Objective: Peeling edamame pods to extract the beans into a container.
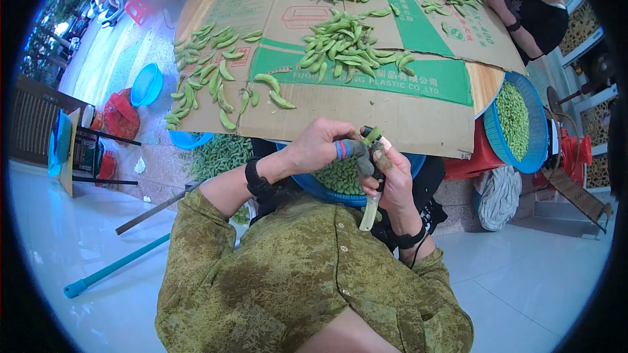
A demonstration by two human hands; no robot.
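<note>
Tool (370, 214) partly hidden in right hand (394, 180); pod (372, 135) unclear.

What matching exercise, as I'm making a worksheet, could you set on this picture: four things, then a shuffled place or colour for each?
1. Pods
2. Beans
3. Wristbands
4. Shirt

A. Black
B. In blue basins
C. Mottled olive
D. Loose on cardboard

Pairs: 1-D, 2-B, 3-A, 4-C
</note>
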